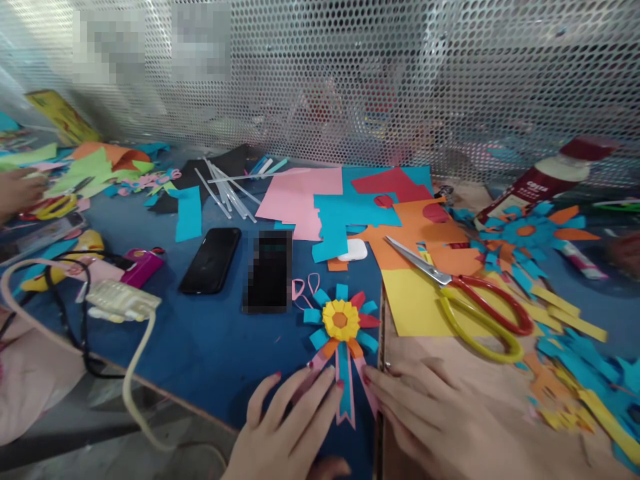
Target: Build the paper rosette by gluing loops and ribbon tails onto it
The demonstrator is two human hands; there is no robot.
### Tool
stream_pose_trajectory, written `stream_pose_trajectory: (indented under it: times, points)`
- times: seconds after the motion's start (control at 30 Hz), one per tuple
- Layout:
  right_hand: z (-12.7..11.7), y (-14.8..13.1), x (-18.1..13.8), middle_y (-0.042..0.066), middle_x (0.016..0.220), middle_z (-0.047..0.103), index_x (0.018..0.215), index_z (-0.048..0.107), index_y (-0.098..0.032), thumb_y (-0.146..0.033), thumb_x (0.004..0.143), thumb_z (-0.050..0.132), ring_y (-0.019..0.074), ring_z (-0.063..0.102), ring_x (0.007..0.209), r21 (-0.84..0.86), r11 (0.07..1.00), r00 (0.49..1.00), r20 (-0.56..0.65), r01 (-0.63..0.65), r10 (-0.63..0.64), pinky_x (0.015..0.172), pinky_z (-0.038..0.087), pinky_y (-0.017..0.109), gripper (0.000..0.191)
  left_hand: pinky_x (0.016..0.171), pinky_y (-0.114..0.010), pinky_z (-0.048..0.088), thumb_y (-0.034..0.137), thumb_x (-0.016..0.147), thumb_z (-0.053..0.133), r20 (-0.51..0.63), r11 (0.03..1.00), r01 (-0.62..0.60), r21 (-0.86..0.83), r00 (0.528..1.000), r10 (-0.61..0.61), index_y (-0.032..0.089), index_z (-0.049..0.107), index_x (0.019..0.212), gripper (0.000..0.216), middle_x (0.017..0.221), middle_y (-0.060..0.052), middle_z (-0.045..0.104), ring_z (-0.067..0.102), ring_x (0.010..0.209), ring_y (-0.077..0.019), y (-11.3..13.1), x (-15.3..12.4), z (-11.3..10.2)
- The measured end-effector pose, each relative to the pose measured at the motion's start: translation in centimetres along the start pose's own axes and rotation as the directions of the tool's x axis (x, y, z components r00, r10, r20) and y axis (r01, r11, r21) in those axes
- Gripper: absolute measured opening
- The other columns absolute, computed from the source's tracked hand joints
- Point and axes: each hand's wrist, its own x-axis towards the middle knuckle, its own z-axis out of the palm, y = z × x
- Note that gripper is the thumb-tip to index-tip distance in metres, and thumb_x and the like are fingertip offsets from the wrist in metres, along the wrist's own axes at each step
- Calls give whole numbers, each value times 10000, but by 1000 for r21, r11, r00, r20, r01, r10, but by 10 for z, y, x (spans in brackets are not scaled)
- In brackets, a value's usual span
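Note:
Between my two hands lies a paper flower rosette (341, 321) with a yellow and orange centre, mostly blue loops around it, and pink and blue ribbon tails pointing toward me. My left hand (295, 420) rests with fingers spread, its fingertips touching the left tail. On the other side my right hand (425, 407) lies flat, fingers stretched out, with the tips on the right tail. A pair of scissors (445, 279) with red and yellow handles lies beyond my right hand, on orange and yellow paper (410, 300).
Two dark phones (210, 260) lie left of the flower. A power strip (120, 301) with cables sits farther left, near another person's hand (20, 193). Coloured paper and white sticks (233, 197) spread along a perforated metal panel (320, 80). A bottle (543, 180) leans at right beside another blue paper flower (527, 230).

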Motion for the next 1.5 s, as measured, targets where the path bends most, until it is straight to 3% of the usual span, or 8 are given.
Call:
stream_pose_trajectory:
  times: [0.1, 0.33, 0.67, 1.13, 1.27, 1.5]
  points:
    - [4, 1, -5, -39, 1122, 684, 1029, 669, -215, -199, 944, 405, 160, 579, 889, -26, 1000, 1000, 5, 12, -12, 797, 411, 336, 278, 1081, -325, 235, 509, 902, 452, 39, 1000, 1, -1, 999, -1, 133, 644, 1147, 488, 1159, -79, 667, 528, 1115, -197, -3, 3, -6]
    - [9, 6, -13, -12, 1188, 656, 1069, 660, -196, -224, 940, 432, 175, 575, 934, -69, 994, 995, 40, 90, -87, 815, 430, 338, 265, 1070, -339, 244, 440, 908, 470, 34, 1000, -2, 0, 999, 2, 94, 644, 1130, 446, 1143, -100, 675, 554, 1096, -202, -3, 4, -8]
    - [6, 6, -8, 17, 1130, 684, 1036, 678, -180, -186, 905, 493, 171, 593, 943, -75, 990, 993, 11, 115, -115, 814, 447, 347, 227, 1044, -349, 266, 369, 924, 440, -26, 995, 87, -39, 996, -88, 141, 611, 1192, 391, 1189, -85, 657, 564, 1108, -198, 6, -7, 5]
    - [7, 6, -12, 18, 1179, 662, 1039, 680, -155, -188, 919, 477, 201, 579, 979, -115, 985, 991, -13, 129, -132, 823, 438, 376, 239, 948, -335, 314, 287, 906, 486, -54, 992, 123, -37, 991, -125, 122, 644, 1119, 312, 1129, -84, 691, 595, 1031, -185, 10, 7, -5]
    - [5, 4, -11, 2, 1178, 662, 1009, 692, -193, -227, 922, 487, 204, 574, 985, -139, 969, 979, 16, 202, -202, 805, 441, 372, 226, 916, -328, 319, 313, 903, 500, -72, 986, 155, -65, 985, -160, 151, 639, 1137, 317, 1142, -67, 688, 596, 1027, -182, 10, 4, -2]
    - [6, 5, -7, 23, 1119, 688, 968, 700, -165, -180, 914, 471, 205, 584, 927, -105, 978, 983, -20, 181, -184, 773, 452, 377, 235, 949, -335, 292, 294, 862, 566, -96, 970, 197, -141, 973, -211, 176, 628, 1176, 341, 1163, -50, 679, 586, 1043, -196, 12, -3, 2]
